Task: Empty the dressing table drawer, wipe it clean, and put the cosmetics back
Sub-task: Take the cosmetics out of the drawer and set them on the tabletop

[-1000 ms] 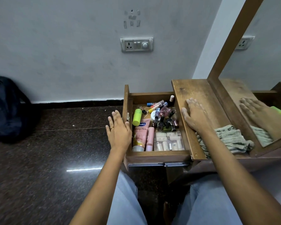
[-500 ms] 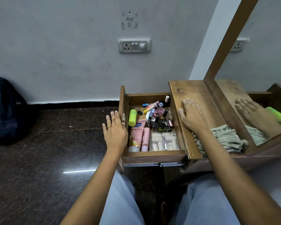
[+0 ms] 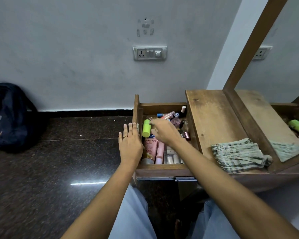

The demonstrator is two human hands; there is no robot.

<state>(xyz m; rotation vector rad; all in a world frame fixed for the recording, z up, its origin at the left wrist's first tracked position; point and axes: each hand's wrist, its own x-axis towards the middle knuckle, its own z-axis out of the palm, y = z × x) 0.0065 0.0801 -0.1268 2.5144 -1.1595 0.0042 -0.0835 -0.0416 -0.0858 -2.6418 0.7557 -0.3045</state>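
The wooden drawer [image 3: 162, 167] stands pulled out, full of cosmetics. Inside lie a lime green bottle [image 3: 146, 128], a pink tube [image 3: 150, 149], a slimmer pink tube [image 3: 160, 152], a clear case of small bottles [image 3: 172, 157] and several nail polishes and lip products [image 3: 175, 118] at the back. My left hand [image 3: 130, 144] rests flat, fingers apart, against the drawer's left side. My right hand [image 3: 164, 131] hovers over the drawer's middle, fingertips beside the green bottle, holding nothing that I can see. A checked cloth [image 3: 240, 155] lies on the dressing table top [image 3: 212, 114].
A mirror [image 3: 280, 80] in a wooden frame rises at the right of the table. A dark backpack [image 3: 9, 116] leans against the wall at far left on the dark polished floor [image 3: 59, 161]. A wall socket [image 3: 149, 53] sits above the drawer.
My right hand has left the table top and moved left, over the drawer's contents, toward the green bottle. My left hand has stayed at the drawer's left side.
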